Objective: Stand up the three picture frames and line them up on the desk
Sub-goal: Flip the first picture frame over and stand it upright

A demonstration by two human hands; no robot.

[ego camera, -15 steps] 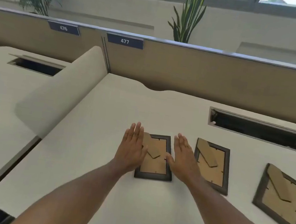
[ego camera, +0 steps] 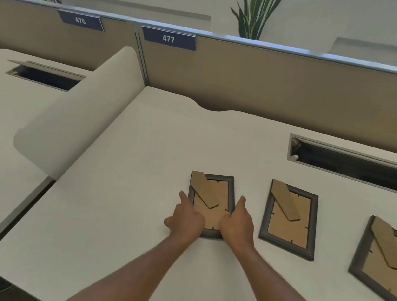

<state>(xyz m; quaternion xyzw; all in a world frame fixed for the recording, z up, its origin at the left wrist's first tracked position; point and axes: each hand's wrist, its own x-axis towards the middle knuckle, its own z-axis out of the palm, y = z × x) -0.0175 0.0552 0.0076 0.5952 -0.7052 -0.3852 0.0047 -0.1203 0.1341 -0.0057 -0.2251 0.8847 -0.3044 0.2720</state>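
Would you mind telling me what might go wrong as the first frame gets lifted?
Both hands, left hand and right hand, pinch only the near end of the left frame, so it might slip. Its cardboard stand lies folded flat; unopened, the frame may topple. The middle frame lies close and could get knocked.

3 frames (ego camera: 289,219) flat in a row on desk (ego camera: 139,168), cable slot (ego camera: 357,166) behind, possibly open

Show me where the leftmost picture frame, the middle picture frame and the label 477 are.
leftmost picture frame (ego camera: 211,215): head view, on its cardboard back.
middle picture frame (ego camera: 288,228): head view, on its cardboard back below the stand.
label 477 (ego camera: 168,38): head view, on the printed number.
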